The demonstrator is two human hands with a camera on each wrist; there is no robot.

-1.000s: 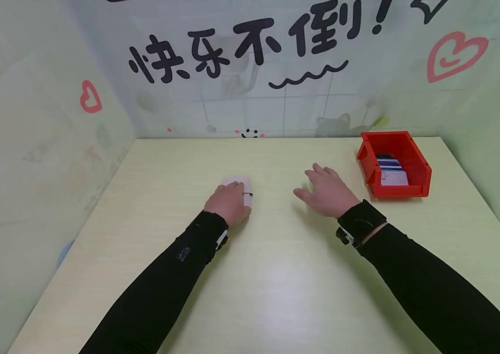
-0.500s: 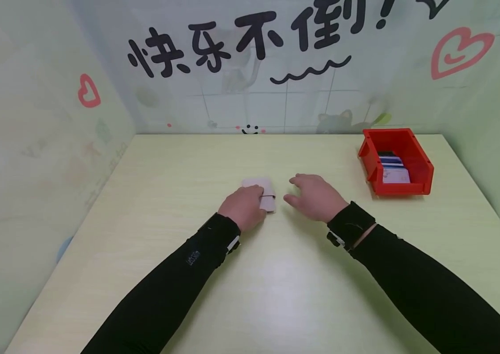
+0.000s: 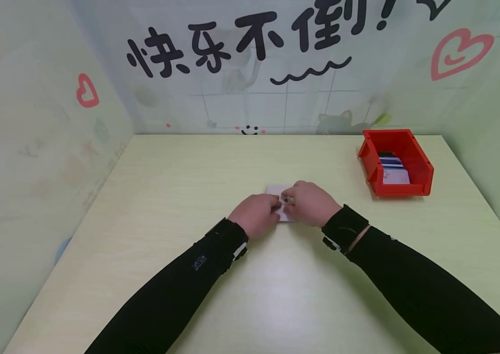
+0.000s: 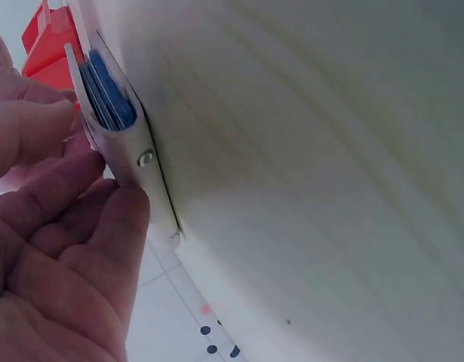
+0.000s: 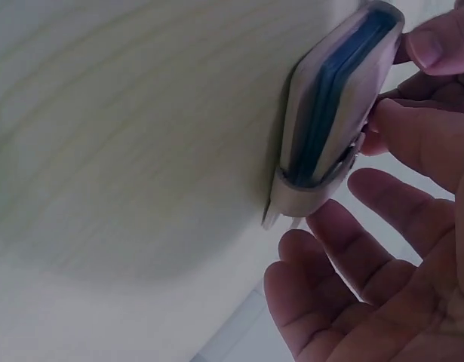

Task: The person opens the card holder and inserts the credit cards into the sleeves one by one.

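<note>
Black fabric covers your left sleeve (image 3: pixel 166 290), which reaches in from the near left over the pale desk (image 3: pixel 179 169). Your left hand (image 3: pixel 254 215) grips the left side of a pale card holder (image 3: pixel 277 189), fingers bent about its rounded edge, where a metal stud (image 4: pixel 145 157) shows. The holder lies on the desk between your hands, with blue layers (image 5: pixel 333 98), probably cards, packed inside. It should handle as light, firm through the stack and bendier at the cover, perhaps a little slippery; the edges look the best hold, steadying it against pulls on the strap (image 3: pixel 290 200). Your right hand (image 3: pixel 313 204) pinches that strap. Far right, well apart from both hands, a red bin (image 3: pixel 402 190) holds a stack of cards (image 3: pixel 393 175).
</note>
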